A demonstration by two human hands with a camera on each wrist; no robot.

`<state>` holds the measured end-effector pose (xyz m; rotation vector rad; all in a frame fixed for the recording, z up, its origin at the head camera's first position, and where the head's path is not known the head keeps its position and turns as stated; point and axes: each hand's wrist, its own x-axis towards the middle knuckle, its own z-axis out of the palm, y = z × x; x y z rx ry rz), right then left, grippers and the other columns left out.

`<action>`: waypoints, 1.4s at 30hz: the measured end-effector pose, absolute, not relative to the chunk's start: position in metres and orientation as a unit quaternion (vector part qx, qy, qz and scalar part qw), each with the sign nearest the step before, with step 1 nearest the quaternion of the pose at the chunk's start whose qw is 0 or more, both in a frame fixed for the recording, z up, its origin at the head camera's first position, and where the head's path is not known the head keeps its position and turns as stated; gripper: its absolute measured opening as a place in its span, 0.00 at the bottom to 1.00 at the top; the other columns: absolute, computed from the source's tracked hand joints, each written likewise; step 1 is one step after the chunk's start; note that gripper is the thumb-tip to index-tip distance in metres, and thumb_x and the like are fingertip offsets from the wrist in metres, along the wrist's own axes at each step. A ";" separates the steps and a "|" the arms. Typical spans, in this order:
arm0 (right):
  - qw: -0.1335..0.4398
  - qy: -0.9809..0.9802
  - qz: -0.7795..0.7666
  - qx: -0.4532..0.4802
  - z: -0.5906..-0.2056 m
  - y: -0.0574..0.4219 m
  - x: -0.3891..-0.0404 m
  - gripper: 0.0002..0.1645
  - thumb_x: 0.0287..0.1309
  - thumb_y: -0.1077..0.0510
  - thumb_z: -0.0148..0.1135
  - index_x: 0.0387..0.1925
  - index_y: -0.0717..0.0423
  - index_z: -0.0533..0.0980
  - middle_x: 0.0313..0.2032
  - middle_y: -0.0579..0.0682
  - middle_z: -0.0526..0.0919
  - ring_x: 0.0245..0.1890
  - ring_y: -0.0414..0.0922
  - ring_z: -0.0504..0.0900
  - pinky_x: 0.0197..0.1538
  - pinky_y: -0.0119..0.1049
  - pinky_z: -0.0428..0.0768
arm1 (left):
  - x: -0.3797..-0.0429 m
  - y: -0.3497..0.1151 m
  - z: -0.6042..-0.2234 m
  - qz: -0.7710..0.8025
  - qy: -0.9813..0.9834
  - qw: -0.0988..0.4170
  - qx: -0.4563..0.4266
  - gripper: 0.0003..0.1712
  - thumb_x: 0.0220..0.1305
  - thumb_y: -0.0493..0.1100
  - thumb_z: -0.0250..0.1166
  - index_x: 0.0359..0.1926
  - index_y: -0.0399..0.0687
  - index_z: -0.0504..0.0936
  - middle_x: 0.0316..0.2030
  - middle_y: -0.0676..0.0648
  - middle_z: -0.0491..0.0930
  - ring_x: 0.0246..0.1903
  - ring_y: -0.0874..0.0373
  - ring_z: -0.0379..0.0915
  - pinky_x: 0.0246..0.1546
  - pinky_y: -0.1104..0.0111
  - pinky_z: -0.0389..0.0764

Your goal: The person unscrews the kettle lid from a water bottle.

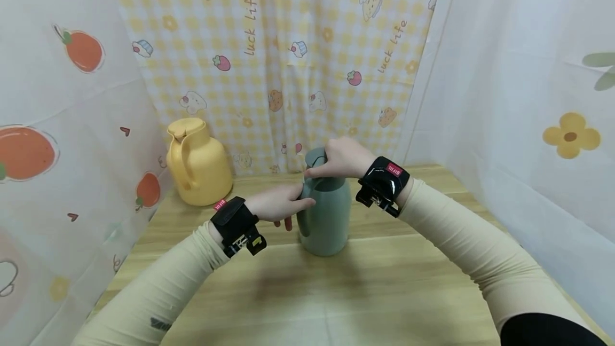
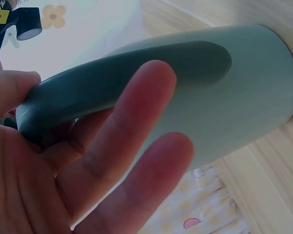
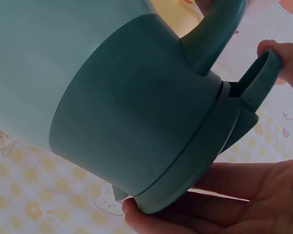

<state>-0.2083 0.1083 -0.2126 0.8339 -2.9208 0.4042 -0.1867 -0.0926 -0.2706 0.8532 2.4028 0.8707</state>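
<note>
A green thermos jug (image 1: 329, 220) stands upright on the wooden table (image 1: 230, 292), its dark handle (image 2: 112, 73) turned toward my left side. My left hand (image 1: 278, 203) grips the upper end of that handle, thumb on the outside and fingers reaching behind it; two fingers stick out straight in the left wrist view. Over the top of the jug, my right hand (image 1: 347, 158) holds the lid (image 3: 185, 178). Its fingers lie along the lid's rim, and the thumb touches the raised lever (image 3: 263, 80). The lid sits on the dark collar (image 3: 132, 102), a thin seam between them.
A yellow thermos jug (image 1: 206, 170) stands at the back left of the table. Behind it hangs a checked, patterned curtain (image 1: 269, 84), with white printed sheets (image 1: 504, 84) along both sides. Wrist cameras are strapped to both arms.
</note>
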 end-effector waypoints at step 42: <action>0.074 -0.955 0.080 0.275 -0.217 0.102 -0.217 0.31 0.60 0.40 0.54 0.09 0.49 0.57 0.09 0.40 0.54 0.11 0.37 0.53 0.18 0.31 0.58 | -0.198 -0.094 -0.270 0.300 0.873 0.182 0.338 0.21 0.75 0.51 0.49 0.61 0.44 0.67 0.43 0.43 0.80 0.22 0.53 0.79 0.24 0.63 0.77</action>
